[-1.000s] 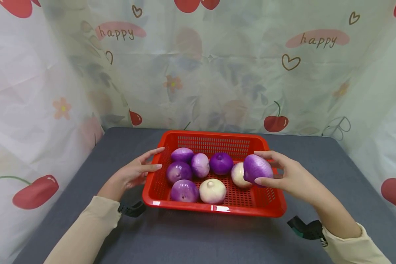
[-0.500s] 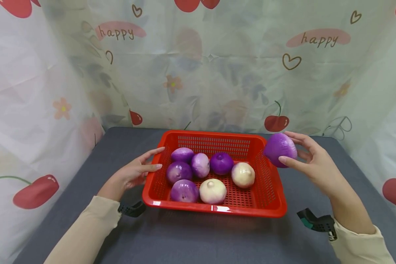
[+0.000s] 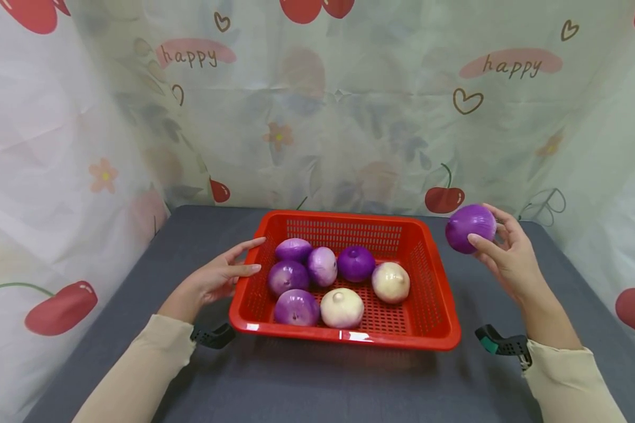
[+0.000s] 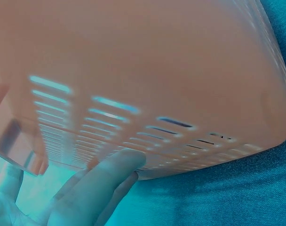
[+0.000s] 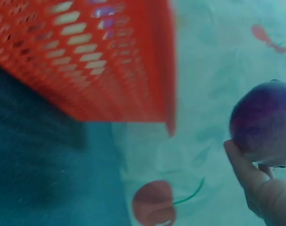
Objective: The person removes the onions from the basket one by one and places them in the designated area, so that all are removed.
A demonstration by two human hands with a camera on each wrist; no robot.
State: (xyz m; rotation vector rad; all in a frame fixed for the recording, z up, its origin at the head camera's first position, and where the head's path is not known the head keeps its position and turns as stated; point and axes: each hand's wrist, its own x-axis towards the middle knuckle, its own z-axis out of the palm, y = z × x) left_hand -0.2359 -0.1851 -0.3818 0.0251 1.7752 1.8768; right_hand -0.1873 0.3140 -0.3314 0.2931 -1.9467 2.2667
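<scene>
In the head view my right hand (image 3: 510, 255) holds a purple onion (image 3: 471, 228) between thumb and fingers, raised to the right of the red plastic basket (image 3: 344, 337). The right wrist view shows that onion (image 5: 263, 122) resting against the fingertips. My left hand (image 3: 217, 276) grips the basket's left rim, thumb and forefinger over its edge. In the left wrist view other fingers (image 4: 98, 188) lie against the slotted outer wall. Inside the basket sit several purple onions (image 3: 288, 278), gathered at the left, and two pale onions, one at the front (image 3: 342, 308) and one farther right (image 3: 390, 282).
The basket stands on a dark grey tabletop (image 3: 317, 388). A printed curtain (image 3: 338, 117) closes off the back and both sides. At the back right corner lies a thin looped cord (image 3: 547, 205).
My right hand has lifted the purple onion out over the basket's right rim and carried it right and up. The pale onion behind it came fully into sight. My left hand stays on the rim.
</scene>
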